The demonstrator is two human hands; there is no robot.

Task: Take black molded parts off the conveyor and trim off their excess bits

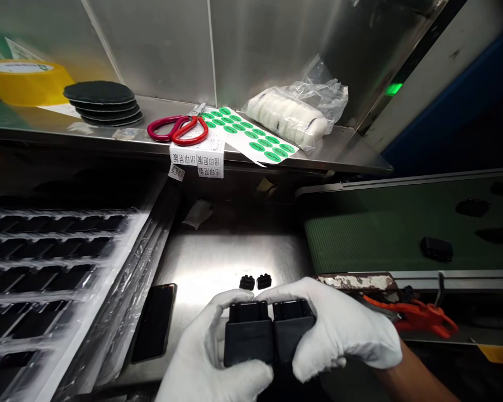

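In a white glove, my left hand [209, 357] is closed around a black plastic housing [248, 338], thumb along its near side. A second black housing [291, 329] of the same shape sits in my gloved right hand [339, 329], its fingers over the far edge and thumb at the near side. The two housings are side by side, almost touching, with narrower ends pointing away from me. Just beyond my fingertips, two small black connector pieces [247, 282] lie on the metal worktop [218, 251].
Left are stacked trays [109, 312] of black parts and a dark phone [154, 322]. A green conveyor [360, 223] carrying black parts runs right, with orange-handled pliers [423, 317] before it. The shelf holds scissors [180, 128], green sticker sheets [251, 134], yellow tape [29, 84] and bagged white rolls [289, 114].
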